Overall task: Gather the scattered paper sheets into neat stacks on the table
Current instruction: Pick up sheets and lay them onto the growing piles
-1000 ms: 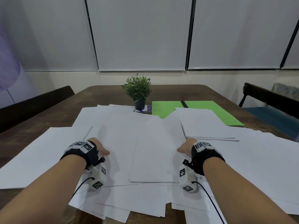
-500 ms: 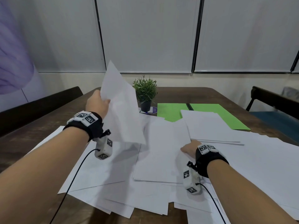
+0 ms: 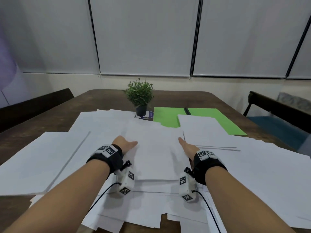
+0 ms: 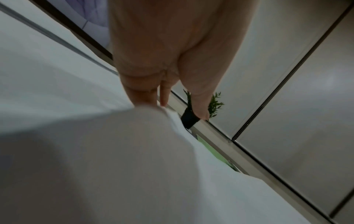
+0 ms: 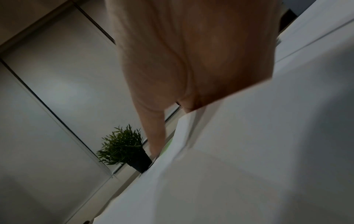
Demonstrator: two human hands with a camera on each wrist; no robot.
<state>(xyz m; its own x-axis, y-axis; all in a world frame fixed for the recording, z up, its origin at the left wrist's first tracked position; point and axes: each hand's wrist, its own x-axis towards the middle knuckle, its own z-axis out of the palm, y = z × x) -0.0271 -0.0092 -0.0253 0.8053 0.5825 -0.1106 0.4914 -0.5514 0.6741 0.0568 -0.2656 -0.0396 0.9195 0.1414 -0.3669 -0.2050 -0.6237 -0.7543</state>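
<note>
Nearest me, loose white sheets (image 3: 138,211) are lying scattered over the wooden table (image 3: 218,105), while the left hand (image 3: 123,144) and right hand (image 3: 186,147), fingers straight, are flanking a central stack (image 3: 156,153), with a potted plant (image 3: 140,96) standing beyond.

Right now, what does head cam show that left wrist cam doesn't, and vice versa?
Head only: both hands, left and right, flanking the center paper stack; the whole scattered paper spread; the brown table; the chairs.
Left wrist only: the underside of the left hand, with straight fingers meeting the paper's edge.
Both: the potted plant, the green folder and the window blinds.
</note>
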